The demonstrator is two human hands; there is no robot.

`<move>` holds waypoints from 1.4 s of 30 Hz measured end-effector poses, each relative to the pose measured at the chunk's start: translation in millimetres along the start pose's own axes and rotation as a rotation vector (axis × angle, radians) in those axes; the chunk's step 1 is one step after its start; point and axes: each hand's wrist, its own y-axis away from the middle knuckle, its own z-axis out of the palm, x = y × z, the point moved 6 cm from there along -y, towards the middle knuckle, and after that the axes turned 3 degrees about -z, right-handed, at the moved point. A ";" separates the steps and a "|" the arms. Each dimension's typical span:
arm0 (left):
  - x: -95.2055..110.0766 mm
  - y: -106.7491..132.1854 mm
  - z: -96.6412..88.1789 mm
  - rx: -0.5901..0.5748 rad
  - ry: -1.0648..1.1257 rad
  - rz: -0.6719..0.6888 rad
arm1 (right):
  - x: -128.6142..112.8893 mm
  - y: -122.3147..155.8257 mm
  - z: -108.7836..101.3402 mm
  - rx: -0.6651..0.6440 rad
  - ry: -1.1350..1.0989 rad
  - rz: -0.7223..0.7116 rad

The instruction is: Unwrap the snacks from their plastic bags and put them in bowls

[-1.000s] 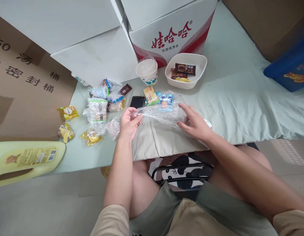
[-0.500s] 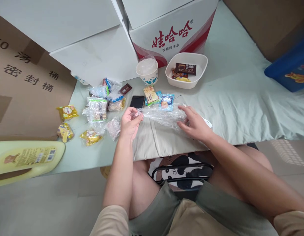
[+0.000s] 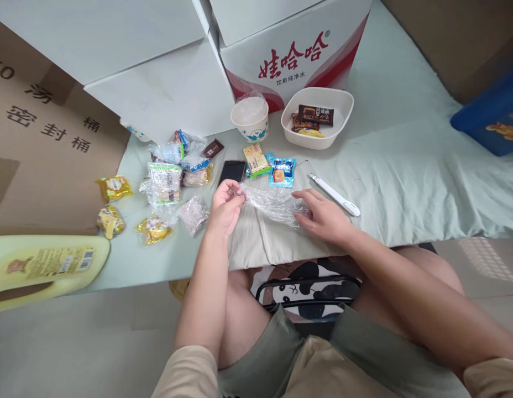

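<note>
A crumpled clear plastic bag (image 3: 270, 202) lies on the pale green cloth (image 3: 406, 177) in front of me. My left hand (image 3: 225, 205) pinches its left end with closed fingers. My right hand (image 3: 320, 214) grips the bag's right end, fingers curled onto it. Just behind the bag lie a black phone (image 3: 232, 171), a yellow snack packet (image 3: 255, 159) and a blue snack packet (image 3: 282, 172). A white pen-like stick (image 3: 334, 194) lies beside my right hand.
Several wrapped snacks (image 3: 165, 182) lie scattered at the left. A paper cup (image 3: 250, 120) and a white bowl (image 3: 341, 102) with chocolate bars stand before a red-and-white carton (image 3: 289, 44). A yellow-green bottle (image 3: 45, 268) lies far left; a blue box (image 3: 488, 119) is at right.
Both hands have drawn the bag lower and gathered it smaller. My right hand moved down-left, uncovering the white stick and the blue packet.
</note>
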 end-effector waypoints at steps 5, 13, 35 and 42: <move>2.4 -2.2 -1.9 0.004 0.006 -0.001 | 0.0 -0.3 -4.0 0.017 -0.043 -0.010; 6.4 -4.2 -21.4 0.164 -0.249 0.006 | 8.0 1.6 -37.7 0.301 -0.194 0.031; 17.6 -4.6 -28.1 0.217 -0.084 0.107 | 23.3 -0.7 -29.7 0.204 -0.627 0.148; 19.4 -6.1 -37.1 0.250 -0.208 0.124 | 25.0 0.1 -39.7 0.287 -0.554 0.245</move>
